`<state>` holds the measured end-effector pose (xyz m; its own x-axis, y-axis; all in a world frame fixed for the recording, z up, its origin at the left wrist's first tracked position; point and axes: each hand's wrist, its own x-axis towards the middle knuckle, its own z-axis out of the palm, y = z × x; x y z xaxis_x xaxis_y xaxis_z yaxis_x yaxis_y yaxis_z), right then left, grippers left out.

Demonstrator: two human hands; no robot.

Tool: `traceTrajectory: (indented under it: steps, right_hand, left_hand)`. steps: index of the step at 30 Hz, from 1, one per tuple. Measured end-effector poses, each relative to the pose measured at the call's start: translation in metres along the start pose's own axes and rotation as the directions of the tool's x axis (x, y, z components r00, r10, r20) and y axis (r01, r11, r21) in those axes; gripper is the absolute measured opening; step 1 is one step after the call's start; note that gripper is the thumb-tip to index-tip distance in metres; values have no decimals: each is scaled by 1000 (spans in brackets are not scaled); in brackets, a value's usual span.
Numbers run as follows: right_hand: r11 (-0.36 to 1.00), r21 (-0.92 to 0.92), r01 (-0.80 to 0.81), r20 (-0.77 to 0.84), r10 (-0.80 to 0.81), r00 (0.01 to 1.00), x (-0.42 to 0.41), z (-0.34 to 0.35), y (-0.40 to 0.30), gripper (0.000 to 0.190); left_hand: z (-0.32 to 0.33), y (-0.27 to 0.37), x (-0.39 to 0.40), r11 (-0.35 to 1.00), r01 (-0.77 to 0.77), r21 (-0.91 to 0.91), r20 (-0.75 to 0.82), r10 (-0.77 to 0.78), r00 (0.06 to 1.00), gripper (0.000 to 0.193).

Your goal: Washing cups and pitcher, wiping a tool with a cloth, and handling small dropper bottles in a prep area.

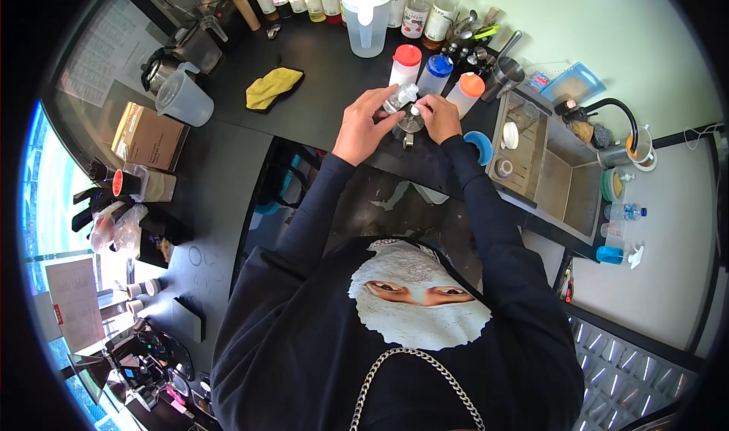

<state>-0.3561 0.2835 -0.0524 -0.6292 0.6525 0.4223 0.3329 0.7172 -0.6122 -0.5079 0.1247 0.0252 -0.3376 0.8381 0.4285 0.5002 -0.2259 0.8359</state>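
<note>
My left hand [364, 120] grips a small clear bottle [400, 98], which is tilted up to the right. Beside it, my right hand [439, 118] pinches a small white piece [415, 110], perhaps a cap, between thumb and finger. Both hands are over a small metal and clear container [410, 126] near the counter's front edge; the fingers partly hide it. Just behind stand squeeze bottles with a red lid [407, 56], a blue lid [439, 66] and an orange lid [471, 85].
A plastic pitcher [367, 38] stands before a row of syrup bottles at the back. Left lies a yellow cloth [273, 88]. To the right are a light blue bowl [483, 148], a metal shaker cup [506, 73] and a sink [581, 203] with a black tap [623, 109].
</note>
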Motion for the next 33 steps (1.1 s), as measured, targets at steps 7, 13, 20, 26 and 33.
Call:
traceTrajectory:
  steps: [7, 13, 20, 26, 33]
  right_hand:
    - [998, 46, -40, -70, 43, 997, 5, -10, -4, 13]
    - [990, 108, -88, -128, 102, 987, 9, -20, -10, 18]
    - [943, 270, -194, -188, 250, 950, 13, -34, -19, 18]
    - [842, 494, -218, -105, 306, 946, 17, -57, -40, 19]
    - [811, 547, -207, -43, 275, 961, 21, -71, -46, 22]
  left_hand:
    - [0, 1, -1, 1000, 4, 2, 0, -4, 1000, 48]
    - [2, -5, -7, 999, 24, 23, -6, -24, 1000, 48]
    - [8, -25, -23, 999, 51, 13, 0, -51, 999, 46]
    - [15, -39, -28, 998, 60, 12, 29, -61, 998, 47]
    - [19, -30, -24, 997, 71, -34, 49, -69, 996, 49]
